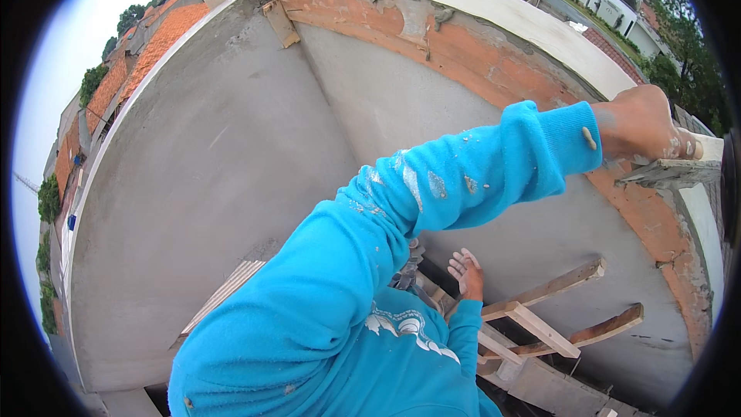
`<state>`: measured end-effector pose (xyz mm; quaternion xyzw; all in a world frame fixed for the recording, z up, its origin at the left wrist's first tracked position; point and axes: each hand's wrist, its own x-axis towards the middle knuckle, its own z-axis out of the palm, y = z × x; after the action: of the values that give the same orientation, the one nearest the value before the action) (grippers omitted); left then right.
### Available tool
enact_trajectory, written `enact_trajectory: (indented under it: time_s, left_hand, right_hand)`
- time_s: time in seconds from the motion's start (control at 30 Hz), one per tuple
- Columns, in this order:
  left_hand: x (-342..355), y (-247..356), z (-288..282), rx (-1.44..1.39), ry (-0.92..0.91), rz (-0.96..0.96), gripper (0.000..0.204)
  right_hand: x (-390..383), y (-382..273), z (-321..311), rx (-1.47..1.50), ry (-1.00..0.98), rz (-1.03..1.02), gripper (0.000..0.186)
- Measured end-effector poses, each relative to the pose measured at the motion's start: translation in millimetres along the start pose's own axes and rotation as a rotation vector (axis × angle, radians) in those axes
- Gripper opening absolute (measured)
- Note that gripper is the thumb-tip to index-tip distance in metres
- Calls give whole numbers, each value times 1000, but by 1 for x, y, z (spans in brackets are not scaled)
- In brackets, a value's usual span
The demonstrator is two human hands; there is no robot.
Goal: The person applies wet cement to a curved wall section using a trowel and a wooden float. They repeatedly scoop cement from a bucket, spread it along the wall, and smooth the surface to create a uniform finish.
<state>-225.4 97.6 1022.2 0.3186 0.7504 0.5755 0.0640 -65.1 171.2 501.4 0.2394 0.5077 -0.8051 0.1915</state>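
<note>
The left hand (642, 120), at the end of a plaster-spotted blue sleeve (472, 174) that crosses the view, is clenched on a flat tool (670, 174) crusted with grey. The tool is seen nearly edge-on (its underside is hidden, and the fist covers most of its grip). It is beside the pale coping (505, 11) along the wall's upper edge, toward the right end, over a strip of bare orange masonry (463, 42); whether it touches the wall I cannot tell.

The right hand (465, 272), low in front of the grey wall (370, 100), has its fingers extended and seems to grasp nothing. Just beside it are wooden beams (548, 292), partly hidden by the torso. Between the arm and that hand, some small dark items are too cluttered to make out. A wooden piece (280, 23) sits at the wall's upper corner.
</note>
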Motion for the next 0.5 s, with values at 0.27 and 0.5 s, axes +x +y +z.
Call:
enact_trajectory:
  time_s: [0.27,0.5]
  left_hand:
    - [-101,-106,-9,-1008,-325,-80,38]
    - [-159,-207,-10,-274,-365,-103,38]
  right_hand:
    - [-44,26,-29,77,224,-15,38]
    - [-97,43,-28,242,533,-125,37]
